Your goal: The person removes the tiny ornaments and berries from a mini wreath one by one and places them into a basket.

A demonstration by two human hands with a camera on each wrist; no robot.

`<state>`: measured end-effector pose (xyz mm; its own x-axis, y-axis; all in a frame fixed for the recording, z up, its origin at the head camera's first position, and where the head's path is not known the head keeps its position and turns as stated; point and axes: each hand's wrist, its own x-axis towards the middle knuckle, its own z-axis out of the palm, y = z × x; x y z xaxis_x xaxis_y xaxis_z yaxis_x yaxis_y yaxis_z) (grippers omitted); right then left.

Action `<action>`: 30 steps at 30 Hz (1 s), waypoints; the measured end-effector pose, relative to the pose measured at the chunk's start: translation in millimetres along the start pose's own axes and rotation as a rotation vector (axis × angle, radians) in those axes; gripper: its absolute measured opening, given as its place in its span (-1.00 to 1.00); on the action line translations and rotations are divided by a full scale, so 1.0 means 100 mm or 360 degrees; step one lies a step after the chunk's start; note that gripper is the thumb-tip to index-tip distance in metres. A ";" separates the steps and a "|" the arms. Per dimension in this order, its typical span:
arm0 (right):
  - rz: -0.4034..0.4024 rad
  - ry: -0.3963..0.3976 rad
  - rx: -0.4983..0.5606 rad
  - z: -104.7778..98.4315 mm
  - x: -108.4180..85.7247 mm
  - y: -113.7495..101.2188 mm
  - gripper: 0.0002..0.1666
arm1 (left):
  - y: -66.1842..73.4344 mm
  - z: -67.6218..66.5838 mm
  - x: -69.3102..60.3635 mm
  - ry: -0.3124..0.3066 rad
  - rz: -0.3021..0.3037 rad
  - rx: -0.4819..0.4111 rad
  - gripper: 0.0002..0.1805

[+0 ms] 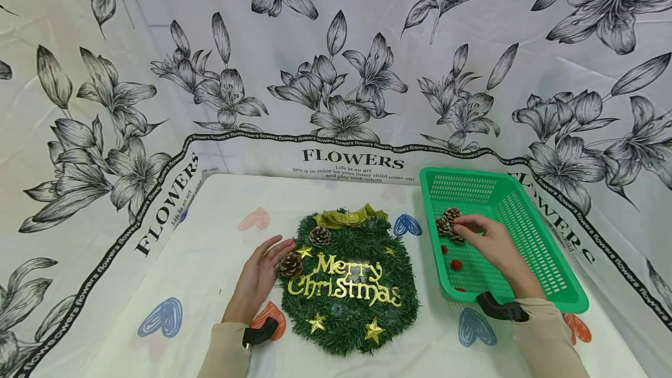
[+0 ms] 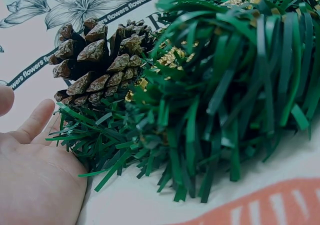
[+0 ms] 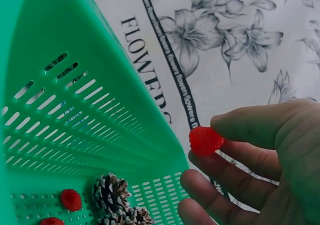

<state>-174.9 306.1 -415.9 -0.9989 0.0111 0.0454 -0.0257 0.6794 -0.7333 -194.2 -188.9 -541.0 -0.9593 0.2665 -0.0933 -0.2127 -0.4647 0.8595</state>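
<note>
A green tinsel wreath (image 1: pixel 349 325) lies on the cloth, bearing gold "Merry Christmas" lettering (image 1: pixel 343 287), gold stars, a gold ribbon (image 1: pixel 350 216) and two pine cones. My left hand (image 1: pixel 259 273) is at the wreath's left edge, fingers extended beside the outer pine cone (image 1: pixel 291 265). In the left wrist view, its palm and fingers lie along the tinsel; whether they press on it I cannot tell. My right hand (image 1: pixel 490 244) is over the green basket (image 1: pixel 446 284). Between thumb and fingers it pinches a red raspberry (image 3: pixel 205 140), plain in the right wrist view.
Inside the basket are several pine cones (image 3: pixel 111 192) and loose raspberries (image 3: pixel 71 200). The basket stands right of the wreath, its slotted walls rising around the right hand. White cloth with printed hearts (image 1: pixel 161 317) covers the table; a flower-printed curtain (image 1: pixel 341 115) hangs behind.
</note>
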 end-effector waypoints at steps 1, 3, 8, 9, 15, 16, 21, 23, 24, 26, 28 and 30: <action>0.0007 -0.0001 -0.0001 0.00 0.00 0.00 -0.52 | 0.00 0.00 0.00 0.0002 0.0000 -0.0002 -0.32; 0.0016 -0.0007 -0.0002 0.00 0.00 0.00 -0.51 | 0.00 0.00 0.00 0.0008 -0.0004 -0.0005 -0.32; 0.0041 -0.0025 -0.0020 -0.01 0.00 0.00 -0.51 | 0.00 0.01 0.00 0.0015 -0.0006 -0.0008 -0.31; 0.0046 -0.0031 -0.0024 -0.01 0.00 0.00 -0.51 | 0.00 0.01 0.00 0.0016 -0.0005 -0.0009 -0.31; 0.0045 -0.0071 -0.0064 -0.04 0.05 0.02 -0.49 | 0.00 0.01 0.00 0.0018 -0.0003 -0.0012 -0.32; 0.0038 -0.0078 -0.0073 -0.04 0.07 0.02 -0.49 | 0.00 0.01 0.00 0.0018 -0.0003 -0.0012 -0.32; -0.0001 -0.0112 -0.0126 -0.06 0.14 0.05 -0.51 | 0.00 0.00 0.00 0.0016 -0.0009 -0.0021 -0.32; 0.0000 -0.0126 -0.0128 -0.07 0.16 0.06 -0.52 | 0.00 0.00 0.00 0.0014 -0.0012 -0.0024 -0.30; 0.0006 -0.0131 -0.0125 -0.07 0.17 0.06 -0.53 | 0.00 0.00 0.00 0.0013 -0.0008 -0.0020 -0.30; 0.0016 -0.0147 -0.0121 -0.08 0.18 0.06 -0.53 | 0.00 0.00 0.01 0.0014 -0.0007 -0.0015 -0.30; 0.0037 -0.0156 -0.0129 -0.08 0.19 0.07 -0.54 | 0.00 0.00 0.01 0.0012 -0.0009 -0.0011 -0.31; 0.0045 -0.0163 -0.0144 -0.08 0.20 0.07 -0.55 | 0.00 0.00 0.01 0.0012 -0.0006 -0.0011 -0.33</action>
<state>-194.2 317.0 -414.9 -0.9980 -0.0406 -0.0476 0.0016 0.7435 -0.6688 -195.4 -188.9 -541.2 -0.9599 0.2618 -0.1003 -0.2174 -0.4693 0.8558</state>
